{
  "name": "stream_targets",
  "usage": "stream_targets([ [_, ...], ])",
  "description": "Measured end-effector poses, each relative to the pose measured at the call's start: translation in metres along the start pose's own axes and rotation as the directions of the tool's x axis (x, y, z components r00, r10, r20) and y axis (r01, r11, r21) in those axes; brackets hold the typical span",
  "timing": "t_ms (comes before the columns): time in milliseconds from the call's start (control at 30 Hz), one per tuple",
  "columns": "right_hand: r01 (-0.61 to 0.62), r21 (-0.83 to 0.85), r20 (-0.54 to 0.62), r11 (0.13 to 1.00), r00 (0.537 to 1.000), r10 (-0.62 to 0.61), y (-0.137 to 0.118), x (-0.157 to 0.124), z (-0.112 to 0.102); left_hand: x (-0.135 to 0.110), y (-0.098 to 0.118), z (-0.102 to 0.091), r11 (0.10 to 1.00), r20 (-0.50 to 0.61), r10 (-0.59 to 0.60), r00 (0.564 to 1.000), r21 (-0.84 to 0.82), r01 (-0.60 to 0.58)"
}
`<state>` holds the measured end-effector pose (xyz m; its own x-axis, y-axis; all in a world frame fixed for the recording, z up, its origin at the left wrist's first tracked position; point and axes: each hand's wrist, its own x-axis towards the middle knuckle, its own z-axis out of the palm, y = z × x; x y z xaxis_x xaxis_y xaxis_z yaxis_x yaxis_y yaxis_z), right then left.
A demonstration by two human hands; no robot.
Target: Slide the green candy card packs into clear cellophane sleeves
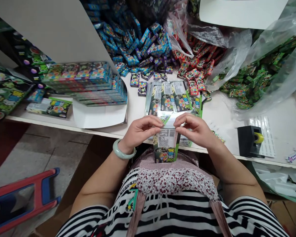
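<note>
Both my hands pinch the upper end of a printed dark and green cardboard packet (166,144), which hangs down in front of my apron at the table edge. My left hand (145,129), below a pale green bangle (124,149), grips its left corner between thumb and fingers. At the right corner, my right hand (193,128) has thumb and fingertips closed on it. Just beyond my hands lies a stack of similar flat printed packets (169,98) with clear and white parts. The far side of the held packet is hidden.
Heaps of small blue boxes (128,42), red boxes (197,62) and green boxes (256,79) lie at the back, partly in clear plastic bags. Stacked boxes (88,82) stand in a white carton at left. A black tape dispenser (249,141) stands right, a red-blue stool (27,197) lower left.
</note>
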<state>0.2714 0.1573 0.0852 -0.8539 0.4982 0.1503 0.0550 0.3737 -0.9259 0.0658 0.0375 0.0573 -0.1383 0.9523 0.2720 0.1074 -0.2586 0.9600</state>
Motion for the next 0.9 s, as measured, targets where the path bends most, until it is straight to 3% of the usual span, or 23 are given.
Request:
stream_targets([
  [133, 0.109, -0.144, -0.084, 0.984, 0.989, -0.122, 0.012, -0.009, 0.007, -0.005, -0.009, 0.003, 0.999, -0.026, -0.001, 1.000, 0.041, 0.002],
  [267, 0.132, -0.198, -0.172, 0.971, 0.971, -0.167, 0.025, -0.012, 0.015, -0.004, -0.015, 0.010, 0.995, -0.079, 0.007, 0.997, 0.101, 0.001],
  [467, 0.070, -0.144, -0.250, 0.987, 0.963, -0.105, 0.030, -0.015, 0.031, 0.000, -0.022, 0.013, 0.988, -0.066, -0.023, 0.998, 0.152, 0.033],
  [533, 0.047, -0.053, -0.253, 0.997, 0.966, -0.059, 0.040, -0.020, 0.025, 0.002, -0.027, 0.014, 0.982, -0.130, -0.044, 0.990, 0.177, 0.067],
  [600, -0.042, -0.001, -0.305, 0.999, 0.951, 0.040, 0.058, -0.032, 0.004, 0.004, -0.033, 0.013, 0.980, -0.200, -0.055, 0.978, 0.175, 0.091],
  [667, -0.235, -0.062, -0.448, 0.970, 0.875, 0.184, 0.081, -0.055, -0.030, 0.006, -0.038, 0.012, 0.981, -0.245, -0.080, 0.966, 0.151, 0.120],
  [733, -0.520, -0.192, -0.624, 0.832, 0.720, 0.305, 0.103, -0.081, -0.066, 0.008, -0.042, 0.013, 0.978, -0.272, -0.111, 0.956, 0.140, 0.154],
  [833, -0.792, -0.276, -0.704, 0.545, 0.552, 0.446, 0.126, -0.110, -0.105, 0.011, -0.044, 0.018, 0.976, -0.281, -0.110, 0.953, 0.151, 0.158],
  [900, -0.851, -0.257, -0.696, 0.459, 0.492, 0.523, 0.134, -0.118, -0.113, 0.013, -0.043, 0.021, 0.980, -0.261, -0.084, 0.962, 0.153, 0.127],
])
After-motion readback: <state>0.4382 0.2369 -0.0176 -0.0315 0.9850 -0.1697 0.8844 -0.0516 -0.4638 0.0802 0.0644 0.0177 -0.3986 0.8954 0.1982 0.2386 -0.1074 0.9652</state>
